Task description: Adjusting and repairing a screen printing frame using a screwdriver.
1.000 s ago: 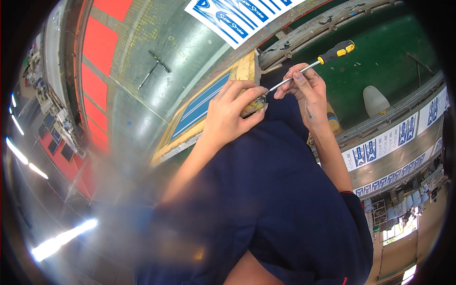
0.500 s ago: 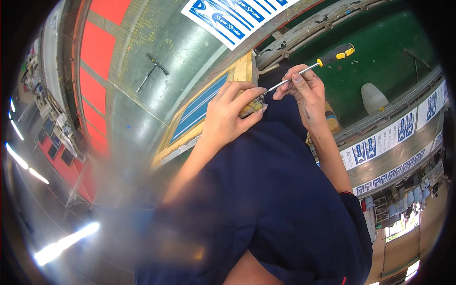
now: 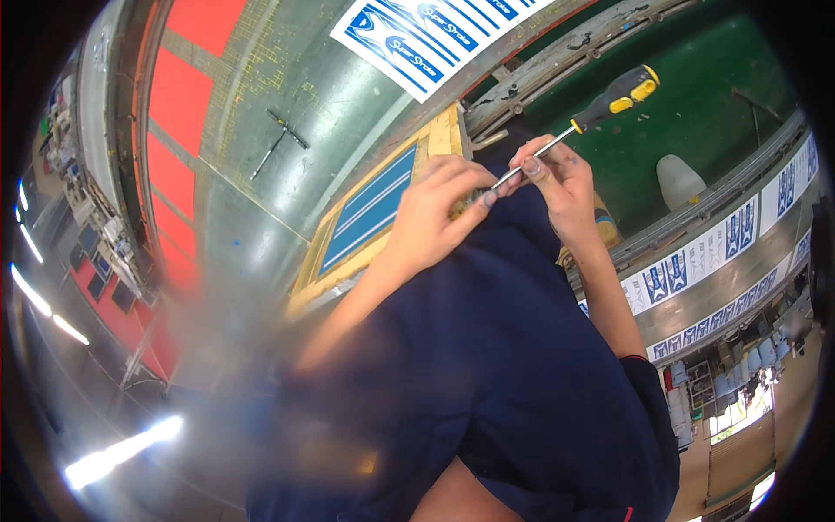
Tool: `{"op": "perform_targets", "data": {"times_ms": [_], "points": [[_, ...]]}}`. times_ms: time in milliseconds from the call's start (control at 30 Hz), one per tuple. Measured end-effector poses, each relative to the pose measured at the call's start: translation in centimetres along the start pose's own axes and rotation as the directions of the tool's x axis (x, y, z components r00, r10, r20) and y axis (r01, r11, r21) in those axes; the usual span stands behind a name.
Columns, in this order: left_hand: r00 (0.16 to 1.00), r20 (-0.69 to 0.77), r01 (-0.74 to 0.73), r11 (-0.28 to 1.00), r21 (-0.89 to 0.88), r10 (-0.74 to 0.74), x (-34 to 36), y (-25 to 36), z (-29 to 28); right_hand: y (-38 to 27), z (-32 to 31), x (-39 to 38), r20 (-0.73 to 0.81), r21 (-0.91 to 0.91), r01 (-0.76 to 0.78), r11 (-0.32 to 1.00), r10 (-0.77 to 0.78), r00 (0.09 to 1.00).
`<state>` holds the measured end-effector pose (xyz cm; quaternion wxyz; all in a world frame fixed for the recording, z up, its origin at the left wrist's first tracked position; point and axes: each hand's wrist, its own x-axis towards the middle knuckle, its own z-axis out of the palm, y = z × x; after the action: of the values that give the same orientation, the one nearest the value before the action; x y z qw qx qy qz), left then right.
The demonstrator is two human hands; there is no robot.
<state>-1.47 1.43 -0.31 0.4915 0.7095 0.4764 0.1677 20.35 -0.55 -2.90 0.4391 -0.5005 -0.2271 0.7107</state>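
My left hand (image 3: 428, 213) is closed around a small, worn, yellowish-grey piece (image 3: 458, 207). Fingers cover most of it, so its kind cannot be made out. My right hand (image 3: 565, 187) pinches the thin metal shaft of a screwdriver (image 3: 619, 97) with a black and yellow handle. The handle points up and away to the right, free of the palm. The shaft's tip reaches the piece at my left fingertips; the exact contact is hidden. Beneath and beyond my left hand lies a wooden-framed screen (image 3: 370, 213) with a blue panel and pale stripes.
A black T-shaped tool (image 3: 283, 139) lies on the grey worktable (image 3: 322, 104). Beyond it are red panels (image 3: 181, 91) and a white sheet with blue prints (image 3: 426, 43). At right are a green surface (image 3: 696, 113), a metal rail (image 3: 722, 187) and a printed strip (image 3: 696, 261).
The screwdriver's handle has swung up and appears larger, closer to view. My hands have shifted slightly, and my left fingers now cover more of the small piece.
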Motion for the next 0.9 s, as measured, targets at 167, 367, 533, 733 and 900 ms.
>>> {"op": "perform_targets", "data": {"times_ms": [167,367,533,733,900], "points": [[0.984,0.167,0.091,0.977,-0.191,-0.058,0.7,-0.2,0.0,0.1,-1.2,-0.9,0.023,0.024,-0.035,0.999,0.035,0.999],[0.978,0.199,0.092,0.986,-0.14,-0.063,0.7,-0.4,-0.2,-2.2,-4.4,0.5,0.164,-0.147,0.132,0.98,-0.107,0.981],[0.985,0.175,0.039,0.977,-0.209,-0.002,0.8,-0.2,-0.6,-7.2,-6.8,2.3,0.116,0.273,-0.041,0.961,0.009,0.993],[0.988,0.153,0.028,0.974,-0.223,0.007,0.7,-0.6,-0.4,-10.5,-10.1,4.3,0.112,-0.196,-0.077,0.978,0.1,0.989],[0.994,0.108,-0.008,0.985,-0.175,0.027,0.7,-1.0,-0.1,-14.5,-9.9,4.4,0.1,-0.444,-0.123,0.888,0.185,0.978]]}}
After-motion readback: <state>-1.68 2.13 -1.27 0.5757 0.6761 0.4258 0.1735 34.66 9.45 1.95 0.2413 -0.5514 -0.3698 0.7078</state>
